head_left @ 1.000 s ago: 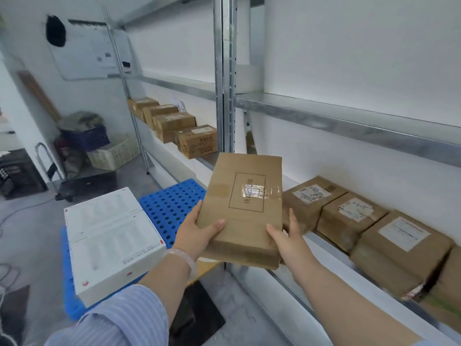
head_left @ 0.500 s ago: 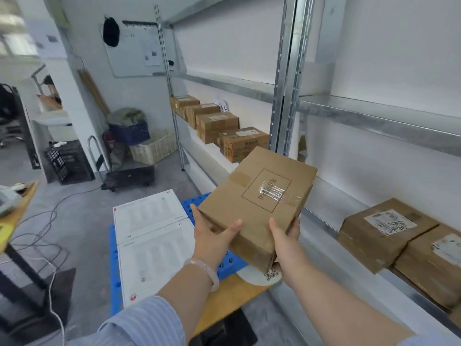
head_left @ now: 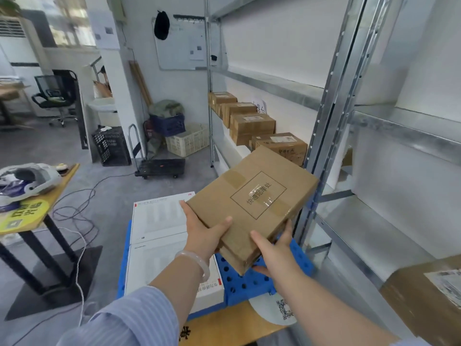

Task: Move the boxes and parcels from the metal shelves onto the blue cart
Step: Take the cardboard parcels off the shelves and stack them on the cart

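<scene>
I hold a flat brown cardboard box point(head_left: 254, 198) with a printed label square in both hands, tilted, above the blue perforated cart point(head_left: 249, 283). My left hand point(head_left: 203, 232) grips its near left edge, thumb on top. My right hand point(head_left: 273, 248) grips the near right corner from below. A large white box point(head_left: 159, 236) lies on the cart's left half. Several brown boxes point(head_left: 252, 126) stand on the far metal shelf point(head_left: 374, 233), and one more brown parcel point(head_left: 429, 293) sits at the lower right.
A metal shelf upright point(head_left: 324, 136) stands just right of the held box. A wooden table point(head_left: 37, 203) with a headset is at the left. Cables point(head_left: 82, 208) trail over the floor. A black trolley point(head_left: 159, 166), crates and an office chair point(head_left: 55, 96) stand further back.
My view has swung left, away from the shelf. Both hands have carried the brown box off the shelf side and out over the blue cart, beside the white box.
</scene>
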Tool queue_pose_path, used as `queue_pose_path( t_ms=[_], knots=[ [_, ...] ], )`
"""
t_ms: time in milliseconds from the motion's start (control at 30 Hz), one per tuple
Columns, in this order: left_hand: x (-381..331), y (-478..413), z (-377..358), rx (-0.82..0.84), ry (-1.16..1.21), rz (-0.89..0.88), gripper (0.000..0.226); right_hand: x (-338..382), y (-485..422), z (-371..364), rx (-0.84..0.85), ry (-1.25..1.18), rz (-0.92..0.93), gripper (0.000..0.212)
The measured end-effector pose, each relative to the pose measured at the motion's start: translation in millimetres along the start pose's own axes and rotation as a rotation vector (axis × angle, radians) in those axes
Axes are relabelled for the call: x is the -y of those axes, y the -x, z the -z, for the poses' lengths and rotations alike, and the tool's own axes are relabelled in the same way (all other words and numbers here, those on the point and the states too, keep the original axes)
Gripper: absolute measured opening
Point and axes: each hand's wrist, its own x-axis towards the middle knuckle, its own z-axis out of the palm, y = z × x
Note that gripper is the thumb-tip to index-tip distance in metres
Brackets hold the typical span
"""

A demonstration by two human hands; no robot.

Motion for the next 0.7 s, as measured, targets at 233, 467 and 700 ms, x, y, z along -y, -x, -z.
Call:
queue_pose_path(
  t_ms=[233,467,700],
  knots=[
    [-1.9,-47.3,-17.6,-0.068,-0.052,-0.079,0.104,20.9,-61.8,7.7,0.088,0.102,0.048,0.112],
    [-1.9,-70.5,-14.3,-0.071,-0.103,0.000,0.097,80.3,-147.0,50.4,-0.168,0.257,0.284,0.107],
    [2.5,-91.1,-17.8,-0.060,-0.154,0.049,0.094,111.6,-209.2,91.6,0.153,0.787,0.346,0.089]
  ],
)
